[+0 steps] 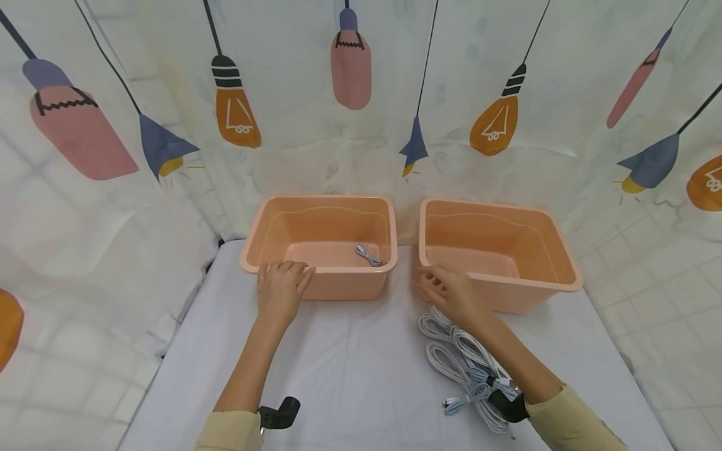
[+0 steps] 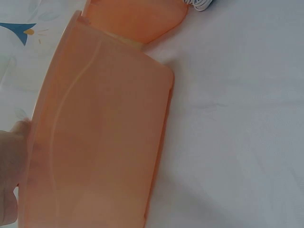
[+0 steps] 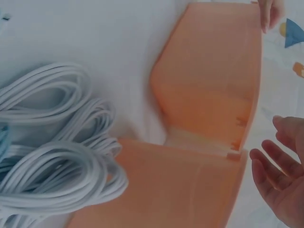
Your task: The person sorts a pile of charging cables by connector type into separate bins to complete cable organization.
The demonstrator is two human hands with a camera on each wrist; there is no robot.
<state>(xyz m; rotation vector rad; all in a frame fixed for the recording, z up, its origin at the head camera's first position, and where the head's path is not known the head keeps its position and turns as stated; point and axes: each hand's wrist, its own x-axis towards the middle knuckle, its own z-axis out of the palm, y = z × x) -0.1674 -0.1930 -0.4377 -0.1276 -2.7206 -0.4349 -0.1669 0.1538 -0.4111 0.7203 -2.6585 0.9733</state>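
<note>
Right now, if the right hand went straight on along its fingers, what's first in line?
Probably the near right corner of the left peach plastic bin, across the gap from the right hand. Height is unclear, so it might pass over the rim.

Can't see the whole cable pile, since the right forearm and a black wrist gadget cover part. The right hand runs off the right wrist view's edge, and the left hand gets chopped in the left one. Small cable in the left bin: ends too tiny to tell.
</note>
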